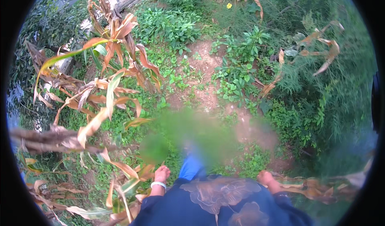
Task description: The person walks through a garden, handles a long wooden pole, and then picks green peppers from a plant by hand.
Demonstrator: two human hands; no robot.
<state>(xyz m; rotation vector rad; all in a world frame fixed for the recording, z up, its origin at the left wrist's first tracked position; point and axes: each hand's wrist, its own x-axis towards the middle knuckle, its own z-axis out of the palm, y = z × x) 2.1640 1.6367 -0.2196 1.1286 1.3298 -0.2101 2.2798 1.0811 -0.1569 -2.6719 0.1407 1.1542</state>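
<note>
My left hand [162,174], with a pale bracelet [158,184] at the wrist, hangs low beside dry maize leaves [146,172]; its fingers look curled, and nothing can be made out in it. On the other side of my dark patterned top [210,208], my right hand [264,177] hangs near more dried leaves [318,190]. That hand is small and blurred, so its grip is unclear. A blue trouser leg [190,167] shows below the top. Blurred green and brownish patches hide part of the ground and my foot.
A bare dirt path [206,72] runs ahead between low leafy plants [171,27]. Withered maize stalks [120,42] lean in at left, one [54,140] reaching across. Feathery green bushes [328,84] crowd the right. A wooden beam [127,3] lies at the upper left.
</note>
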